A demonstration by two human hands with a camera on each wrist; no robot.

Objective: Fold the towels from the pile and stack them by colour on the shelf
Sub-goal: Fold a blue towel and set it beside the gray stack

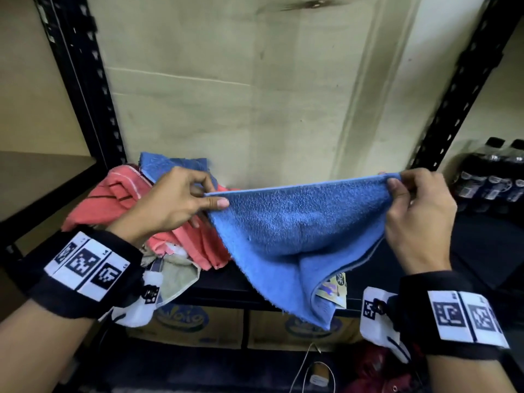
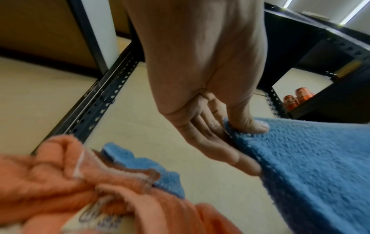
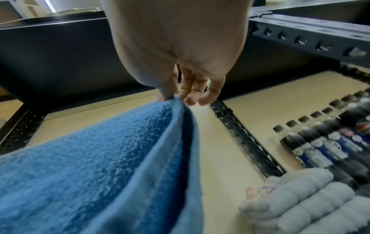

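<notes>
Above the shelf [image 1: 232, 282], a blue towel [image 1: 295, 231] hangs stretched between both hands, its top edge level and its doubled body sagging to a point below the shelf's front edge. The left hand [image 1: 173, 199] has a narrow grip on the left corner, thumb on top and fingers beneath; the left wrist view shows the thumb [image 2: 248, 121] pressed onto the terry. The right hand [image 1: 416, 211] pinches the right corner the same way, two layers meeting at the pinch in the right wrist view. Behind the left hand lies the pile [image 1: 119, 199]: pink striped towels with another blue one [image 1: 170, 165] on top. Rolled grey towels [image 3: 312, 201] lie on the shelf at the right, near dark bottles [image 1: 493, 177]. Cardboard boxes [image 1: 187, 324] stand below the shelf.
</notes>
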